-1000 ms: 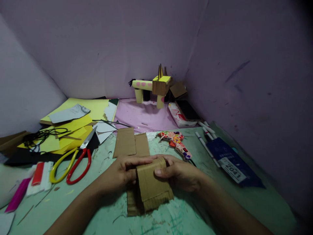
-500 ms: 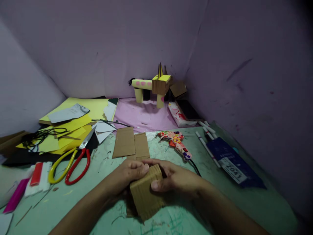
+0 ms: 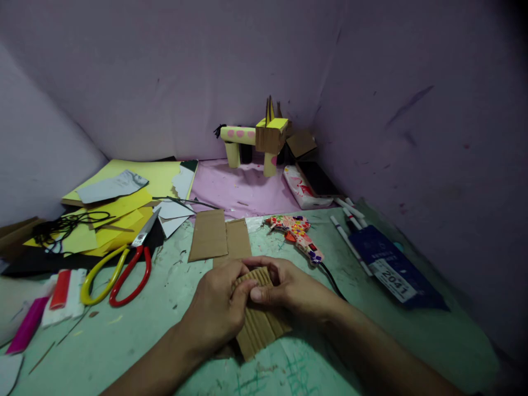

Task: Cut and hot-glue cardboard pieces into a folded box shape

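Observation:
A small piece of cardboard (image 3: 264, 327) with ridges across its face is held low over the table's front. My left hand (image 3: 218, 297) is closed on its left side, thumb on top. From the right, my right hand (image 3: 289, 289) grips its upper edge, and the two thumb tips nearly meet. The fingers beneath the cardboard are hidden. Just beyond my hands lie two flat cardboard pieces (image 3: 208, 235), one overlapping the other. A flower-patterned glue gun (image 3: 295, 234) rests to the right of them, its black cord running toward my right forearm.
Scissors (image 3: 130, 275) with yellow and red handles lie at left, near yellow paper (image 3: 124, 214) and black string (image 3: 66, 228). A yellow cardboard animal (image 3: 256, 135) stands at the back. Markers (image 3: 348, 242) and a blue packet (image 3: 391, 264) are at right, below a phone (image 3: 317, 179).
The cardboard has turned in my hands, its ridges now showing more clearly. My left thumb has moved right and down across it, closer to the right thumb. The view has shifted slightly.

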`<state>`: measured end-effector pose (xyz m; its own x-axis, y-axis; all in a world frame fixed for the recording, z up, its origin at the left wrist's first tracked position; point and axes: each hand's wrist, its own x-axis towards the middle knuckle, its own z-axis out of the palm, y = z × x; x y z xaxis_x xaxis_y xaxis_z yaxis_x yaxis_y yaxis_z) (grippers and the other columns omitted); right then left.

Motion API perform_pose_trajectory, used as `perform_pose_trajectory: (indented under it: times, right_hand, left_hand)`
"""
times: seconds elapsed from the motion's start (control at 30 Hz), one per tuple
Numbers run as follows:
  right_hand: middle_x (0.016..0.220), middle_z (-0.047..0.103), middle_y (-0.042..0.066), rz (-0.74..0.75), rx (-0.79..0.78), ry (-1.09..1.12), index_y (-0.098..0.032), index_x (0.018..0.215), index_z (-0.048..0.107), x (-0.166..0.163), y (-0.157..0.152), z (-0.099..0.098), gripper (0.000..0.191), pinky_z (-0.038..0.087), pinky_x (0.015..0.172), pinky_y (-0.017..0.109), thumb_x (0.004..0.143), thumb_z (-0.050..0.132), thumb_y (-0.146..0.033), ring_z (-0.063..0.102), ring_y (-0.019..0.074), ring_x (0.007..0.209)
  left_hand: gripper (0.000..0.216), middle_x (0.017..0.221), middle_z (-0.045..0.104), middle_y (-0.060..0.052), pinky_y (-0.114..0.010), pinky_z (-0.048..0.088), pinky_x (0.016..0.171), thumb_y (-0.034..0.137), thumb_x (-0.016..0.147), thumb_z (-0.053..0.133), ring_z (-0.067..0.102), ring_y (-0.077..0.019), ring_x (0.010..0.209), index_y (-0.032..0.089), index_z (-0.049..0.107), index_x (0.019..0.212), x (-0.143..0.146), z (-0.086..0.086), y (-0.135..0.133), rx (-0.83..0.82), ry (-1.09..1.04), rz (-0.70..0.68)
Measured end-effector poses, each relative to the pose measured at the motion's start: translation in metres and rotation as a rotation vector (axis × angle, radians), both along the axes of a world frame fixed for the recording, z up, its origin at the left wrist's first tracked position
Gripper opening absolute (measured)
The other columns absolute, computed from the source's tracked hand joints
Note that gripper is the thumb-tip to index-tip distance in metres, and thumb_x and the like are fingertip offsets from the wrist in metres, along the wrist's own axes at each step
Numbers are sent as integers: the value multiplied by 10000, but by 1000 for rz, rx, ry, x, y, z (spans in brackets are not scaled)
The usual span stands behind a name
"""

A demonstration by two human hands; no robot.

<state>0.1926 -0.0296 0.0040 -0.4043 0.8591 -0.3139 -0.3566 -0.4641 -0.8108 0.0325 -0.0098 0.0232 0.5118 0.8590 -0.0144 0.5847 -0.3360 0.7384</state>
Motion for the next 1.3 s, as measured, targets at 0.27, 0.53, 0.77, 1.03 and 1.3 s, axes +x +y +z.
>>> perform_pose_trajectory:
  times: [0.27, 0.53, 0.77, 1.03, 1.3]
  right_hand:
    - [624, 625, 9, -45, -70, -5, -121, 734, 651, -6, 0, -6, 398, 417, 576, 261, 565, 814, -442, 566, 126, 566]
    - [606, 676, 25, -258, -19, 23, -122, 780, 669, -9, 4, -3, 348, 465, 558, 295, 607, 775, -405, 603, 163, 549]
    - [642, 699, 29, -202, -22, 22, -119, 812, 678, -5, 1, 1, 400, 502, 559, 262, 597, 785, -440, 639, 146, 569]
    - [430, 594, 17, 55, -47, -85, -101, 544, 617, 2, 1, 2, 466, 410, 319, 175, 601, 756, -542, 535, 85, 336]
    - [380, 538, -24, -37, 12, -141, -135, 507, 582, -5, -1, 2, 470, 344, 242, 164, 596, 728, -573, 447, 61, 267]
  left_hand:
    - [207, 619, 604, 7, -231, 391, 537, 375, 744, 610, 541, -139, 579, 183, 579, 674, 1, -1, 15, -187, -244, 249]
    - [578, 292, 372, 21, -222, 217, 294, 688, 735, 452, 319, -89, 256, 197, 463, 430, 1, -4, 10, -623, -100, 83]
    - [485, 440, 477, 25, -203, 284, 356, 648, 683, 571, 394, -85, 373, 172, 537, 598, 3, 5, 12, -559, -304, 16]
    - [521, 335, 416, 46, -196, 128, 297, 644, 650, 639, 265, -34, 280, 158, 528, 500, -10, 4, 18, -776, -460, 40]
    - [420, 378, 451, 34, -185, 144, 304, 527, 610, 680, 286, -28, 292, 147, 538, 499, -3, -4, 10, -830, -467, 32]
